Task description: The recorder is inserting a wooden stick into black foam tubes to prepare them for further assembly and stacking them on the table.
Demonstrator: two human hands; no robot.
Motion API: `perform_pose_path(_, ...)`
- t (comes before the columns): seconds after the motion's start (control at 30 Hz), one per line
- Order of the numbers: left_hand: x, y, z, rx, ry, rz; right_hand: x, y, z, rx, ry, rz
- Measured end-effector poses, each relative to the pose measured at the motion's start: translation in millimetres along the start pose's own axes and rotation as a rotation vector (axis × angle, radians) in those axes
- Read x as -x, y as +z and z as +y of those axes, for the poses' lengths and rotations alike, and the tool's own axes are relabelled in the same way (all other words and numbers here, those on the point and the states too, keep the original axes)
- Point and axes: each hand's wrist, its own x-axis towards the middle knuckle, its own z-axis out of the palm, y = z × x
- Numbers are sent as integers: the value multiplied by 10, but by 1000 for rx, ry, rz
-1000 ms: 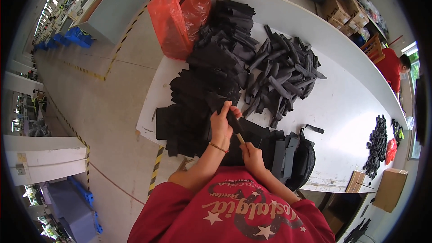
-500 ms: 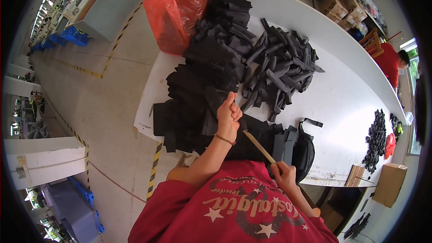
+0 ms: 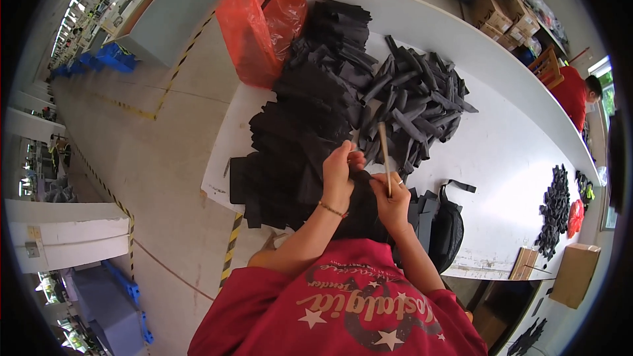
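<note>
My right hand [image 3: 392, 199] is closed round a thin, pale wooden stick [image 3: 384, 145], which points up and away from me. Its thumb and fingertips also meet the edge of a dark fabric piece [image 3: 361, 177]. Close beside it on the left, my left hand [image 3: 339, 173] has its fingers curled round the other end of that piece; the grip is partly hidden. Beneath both hands lies a long heap of flat black fabric pieces [image 3: 290, 125], fanned in overlapping stacks. Beyond my right hand is a pile of narrow, folded or rolled black strips [image 3: 422, 92].
A red plastic bag [image 3: 254, 39] stands at the white table's [image 3: 501, 138] far left corner. A black backpack-like bag [image 3: 446, 224] lies at the near right edge. Farther right are another dark pile [image 3: 552, 211] and a cardboard box [image 3: 575, 275]. A person in red [image 3: 572, 95] is beyond the partition.
My right hand has come up and left from near my body to meet my left hand. The stick has swung from slanting left to nearly upright. My left hand has stayed near its place.
</note>
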Motion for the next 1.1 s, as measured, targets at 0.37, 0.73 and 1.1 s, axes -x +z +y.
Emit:
perform_pose_path(0.37,316,122,-143,-1026,451,-585,-149,-112,-88,58,-8,30)
perform_pose_path(0.73,673,-597,-309,-820,103,-281,-1115,-983,-239,-125,196,241)
perform_pose_path(1.1,443,416,112,-896,205,-488,-658,-277,-274,-23,-68,-48)
